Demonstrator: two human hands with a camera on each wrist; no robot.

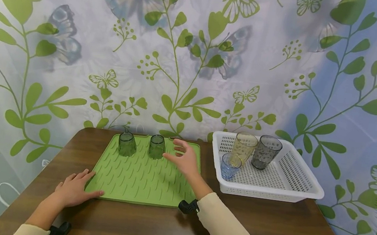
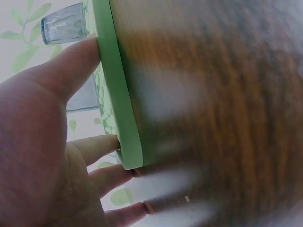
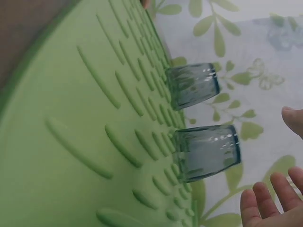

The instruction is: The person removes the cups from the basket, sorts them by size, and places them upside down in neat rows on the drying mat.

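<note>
Two small dark glass tumblers, a left one (image 1: 127, 144) and a right one (image 1: 157, 147), stand upside down along the back of a green ridged drying mat (image 1: 138, 182). My right hand (image 1: 185, 159) hovers just right of the right tumbler, thumb and fingers spread apart, holding nothing. In the right wrist view a gap shows between that hand (image 3: 274, 196) and the nearer tumbler (image 3: 208, 152). My left hand (image 1: 73, 189) rests at the mat's front left corner. Its thumb (image 2: 80, 64) touches the mat's edge, and its other fingers spread onto the table.
A white perforated basket (image 1: 267, 193) stands on the right of the wooden table (image 1: 147, 226). Inside it are a yellowish glass (image 1: 244, 146), a grey glass (image 1: 266, 152) and a small blue glass (image 1: 230, 166). A patterned curtain (image 1: 182, 54) hangs behind the table.
</note>
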